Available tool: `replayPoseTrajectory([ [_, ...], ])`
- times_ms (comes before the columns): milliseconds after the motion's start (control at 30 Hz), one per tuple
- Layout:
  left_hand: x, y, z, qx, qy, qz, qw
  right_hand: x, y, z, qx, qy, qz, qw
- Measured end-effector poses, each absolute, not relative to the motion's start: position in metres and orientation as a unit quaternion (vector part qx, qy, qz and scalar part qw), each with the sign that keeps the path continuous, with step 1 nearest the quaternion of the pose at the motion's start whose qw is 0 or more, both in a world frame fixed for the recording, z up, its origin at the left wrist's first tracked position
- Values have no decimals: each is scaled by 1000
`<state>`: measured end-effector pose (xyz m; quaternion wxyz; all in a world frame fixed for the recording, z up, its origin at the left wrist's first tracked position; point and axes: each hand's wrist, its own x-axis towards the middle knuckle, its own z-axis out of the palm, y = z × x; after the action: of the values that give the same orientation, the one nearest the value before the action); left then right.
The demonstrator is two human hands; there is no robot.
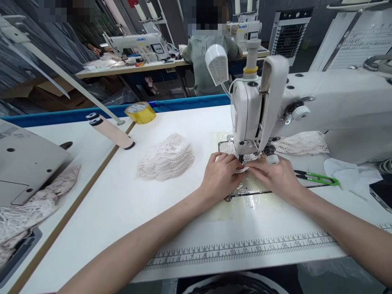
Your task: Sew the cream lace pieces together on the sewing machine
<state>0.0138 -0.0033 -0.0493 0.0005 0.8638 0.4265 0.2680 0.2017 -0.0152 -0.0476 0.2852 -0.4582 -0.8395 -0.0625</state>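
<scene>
Head view: beyond the printed ruler (245, 247), the left hand (221, 176) and right hand (275, 176), fingers bunched together, pinch a small lace piece (243, 168) flat at the presser foot (241, 157). The fingertips seem very close to the needle, so a slip could nick them or skew the lace.

arms: 2, bare to frame edge | left hand (222, 175): bare | right hand (277, 177): possibly white fingertip cover (272, 159)

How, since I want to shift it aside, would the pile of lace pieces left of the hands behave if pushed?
The lace pile looks like loose, thin openwork layers, so it would probably be light and floppy. Pushed from one side, it likely slumps and spreads rather than sliding whole.
</scene>
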Motion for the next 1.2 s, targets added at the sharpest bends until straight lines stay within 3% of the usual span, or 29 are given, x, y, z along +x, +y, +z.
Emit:
replayPoseTrajectory([
  [867,12,-7,-52,858,415,298,-54,201,-14,-50,-470,-835,-61,281],
  [1200,4,-11,-38,910,241,220,-255,203,-21,-42,-421,-868,-21,262],
])
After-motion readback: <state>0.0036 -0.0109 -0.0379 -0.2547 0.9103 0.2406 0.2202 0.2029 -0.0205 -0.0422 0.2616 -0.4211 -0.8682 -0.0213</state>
